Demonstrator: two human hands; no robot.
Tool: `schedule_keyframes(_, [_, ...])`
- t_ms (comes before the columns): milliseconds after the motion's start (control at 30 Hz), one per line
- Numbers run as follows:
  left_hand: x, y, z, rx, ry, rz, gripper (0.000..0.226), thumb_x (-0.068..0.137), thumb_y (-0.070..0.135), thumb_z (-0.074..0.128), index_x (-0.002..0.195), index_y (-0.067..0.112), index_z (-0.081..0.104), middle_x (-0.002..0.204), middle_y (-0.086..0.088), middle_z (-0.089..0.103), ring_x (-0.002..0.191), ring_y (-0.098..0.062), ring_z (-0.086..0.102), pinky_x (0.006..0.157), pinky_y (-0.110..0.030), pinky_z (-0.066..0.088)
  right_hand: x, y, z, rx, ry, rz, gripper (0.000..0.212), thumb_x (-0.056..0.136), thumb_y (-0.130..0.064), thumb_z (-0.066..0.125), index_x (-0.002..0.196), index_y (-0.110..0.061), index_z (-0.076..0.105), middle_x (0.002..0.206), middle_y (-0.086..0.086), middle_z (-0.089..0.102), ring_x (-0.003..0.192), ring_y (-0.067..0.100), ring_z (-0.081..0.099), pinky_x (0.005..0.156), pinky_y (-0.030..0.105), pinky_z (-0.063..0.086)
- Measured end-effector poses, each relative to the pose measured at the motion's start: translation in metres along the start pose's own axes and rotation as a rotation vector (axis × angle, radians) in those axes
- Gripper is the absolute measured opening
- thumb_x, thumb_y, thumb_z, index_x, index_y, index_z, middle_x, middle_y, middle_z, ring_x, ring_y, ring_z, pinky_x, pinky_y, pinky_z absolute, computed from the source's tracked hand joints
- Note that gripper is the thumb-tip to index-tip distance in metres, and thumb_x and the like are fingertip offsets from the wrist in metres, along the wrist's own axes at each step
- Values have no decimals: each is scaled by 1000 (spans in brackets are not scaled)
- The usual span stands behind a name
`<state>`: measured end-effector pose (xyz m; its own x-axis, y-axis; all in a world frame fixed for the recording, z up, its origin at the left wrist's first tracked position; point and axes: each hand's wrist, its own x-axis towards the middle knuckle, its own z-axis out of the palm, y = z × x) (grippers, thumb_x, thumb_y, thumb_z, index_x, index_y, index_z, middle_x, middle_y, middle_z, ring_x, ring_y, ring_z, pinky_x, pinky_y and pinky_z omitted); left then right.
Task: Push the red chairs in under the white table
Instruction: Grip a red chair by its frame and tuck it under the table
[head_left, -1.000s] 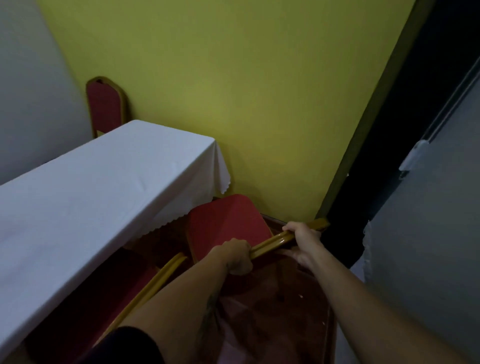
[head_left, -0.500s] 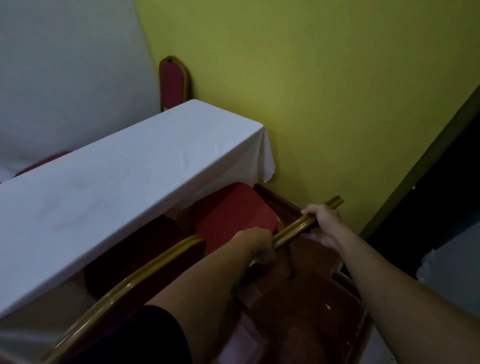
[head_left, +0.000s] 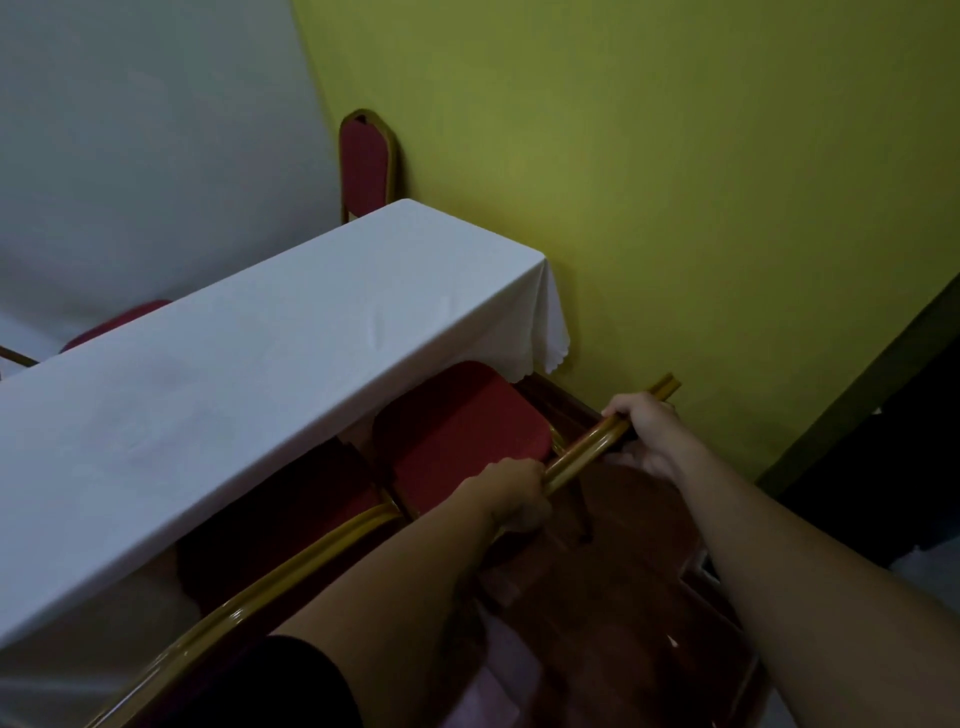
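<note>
A long table under a white cloth runs from lower left to the yellow wall. At its right end a red chair with a gold frame has its seat partly under the cloth's hanging edge. My left hand and my right hand both grip the gold top rail of its backrest, about a forearm's width apart. A second red chair with a gold backrest rail stands to its left, seat in shadow under the table.
A red chair back rises beyond the table's far corner against the yellow wall. Another red chair shows at the far left side. Dark red floor lies below; a dark doorway is on the right.
The view has swung left and risen, bringing more of the table and the far chairs into sight. The gripped chair's seat has slid a little further under the cloth. Both hands keep their grip.
</note>
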<state>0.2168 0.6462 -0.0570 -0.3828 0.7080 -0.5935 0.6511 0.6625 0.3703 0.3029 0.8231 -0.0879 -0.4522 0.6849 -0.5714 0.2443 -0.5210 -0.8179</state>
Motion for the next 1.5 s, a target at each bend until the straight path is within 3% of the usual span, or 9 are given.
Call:
schedule_keyframes(100, [10,3,-6,-19,13,7,38,90,23,60,128,20,57,110,-5,59,100,-24,60,88,-39,53,13,-10,4,-35,27,-2,68,79,-2,61,145,6,42,72,11,55,42,21,64,40,37,54])
schedule_keyframes(367, [24,19,-9,-19,-26,0,52,87,25,68,136,15,52,126,-11,56,110,-29,58,93,-40,53,27,-15,-9,-74,27,4,68,79,-5,61,144,5,42,80,13,57,68,28,64,44,38,57])
schedule_keyframes(633, [23,21,-2,62,-20,-41,42,91,19,64,132,13,55,105,-5,52,91,-20,55,82,-32,51,24,-17,-13,-105,-7,12,64,81,-4,59,142,7,43,81,14,56,65,29,64,43,38,57])
schedule_keyframes(700, [21,28,-1,69,-25,-45,44,89,20,67,131,12,56,103,-5,53,90,-20,55,80,-32,50,24,-20,-19,-119,-8,7,55,82,-3,59,135,5,49,80,14,55,64,28,64,42,37,56])
schedule_keyframes(833, [25,41,7,20,-48,-49,42,89,18,68,130,11,57,94,-4,54,84,-19,57,81,-33,54,24,-27,-31,-171,-28,12,6,85,-2,57,89,-3,53,74,13,54,62,27,60,35,28,51])
schedule_keyframes(933, [30,43,5,30,-59,-45,43,88,19,68,129,12,57,94,-3,54,87,-20,57,81,-33,54,29,-31,-33,-175,-43,6,5,86,-2,57,87,-4,52,73,12,54,61,26,59,34,26,49])
schedule_keyframes(1167, [43,29,-11,-51,-18,-78,40,91,22,62,129,13,56,107,-6,55,94,-22,56,84,-35,51,50,-38,-8,-118,-29,-15,48,77,-6,62,124,-6,51,75,11,55,48,22,64,43,36,56])
schedule_keyframes(1367, [51,-10,-29,-220,-9,-161,45,86,13,59,131,22,56,117,-8,60,107,-28,61,97,-46,53,56,-40,39,-49,-41,-44,50,81,-3,62,123,-8,36,76,9,54,60,22,62,42,35,55])
schedule_keyframes(1500, [61,-31,-41,-278,-2,-157,53,87,10,58,138,25,53,115,-5,60,106,-26,63,94,-43,55,65,-41,59,-29,-38,-45,63,79,-3,61,136,-4,34,77,9,54,60,22,62,40,34,54])
